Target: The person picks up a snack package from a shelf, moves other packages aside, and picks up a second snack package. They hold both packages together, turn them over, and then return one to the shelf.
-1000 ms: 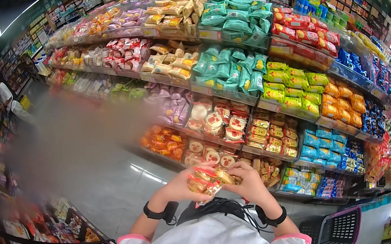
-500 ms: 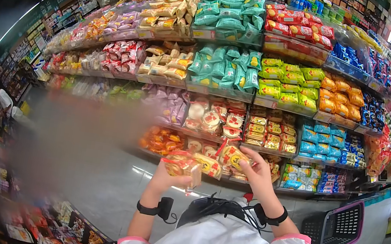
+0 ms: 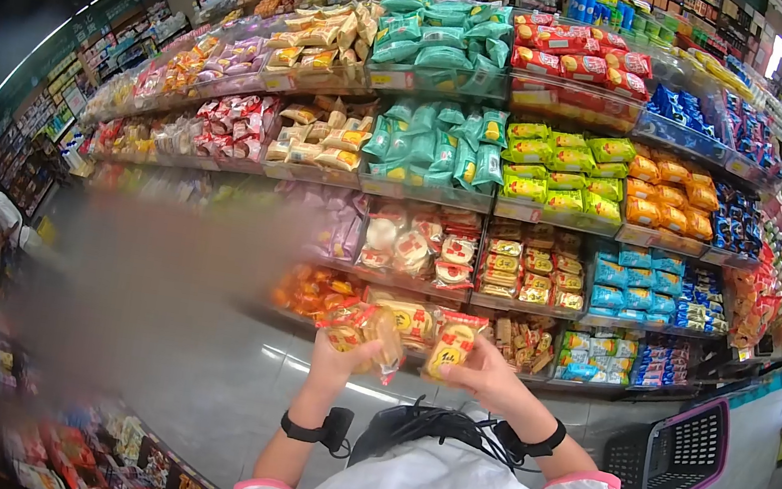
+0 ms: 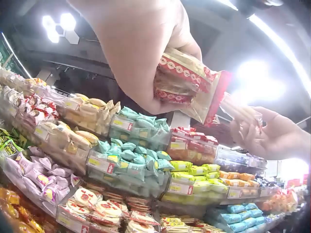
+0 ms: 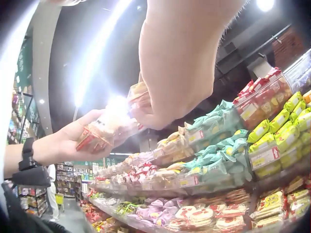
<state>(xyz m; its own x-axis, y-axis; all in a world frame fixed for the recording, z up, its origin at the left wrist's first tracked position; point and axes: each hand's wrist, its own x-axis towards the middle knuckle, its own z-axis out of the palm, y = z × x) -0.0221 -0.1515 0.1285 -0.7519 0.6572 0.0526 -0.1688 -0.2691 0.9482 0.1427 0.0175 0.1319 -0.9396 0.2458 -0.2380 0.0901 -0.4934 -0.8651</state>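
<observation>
Left hand (image 3: 344, 357) is gripping a stack of snack packets (image 3: 361, 326) at chest height, right hand (image 3: 485, 372) is pinching one yellow packet (image 3: 453, 343) upright just beside, fronts facing the wearer, likely for comparison, before stocked shelves (image 3: 424, 192).

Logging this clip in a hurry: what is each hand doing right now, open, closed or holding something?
Left hand: grips a bundle of red and orange snack packets.
Right hand: fingers pinch one yellow and red packet.
</observation>
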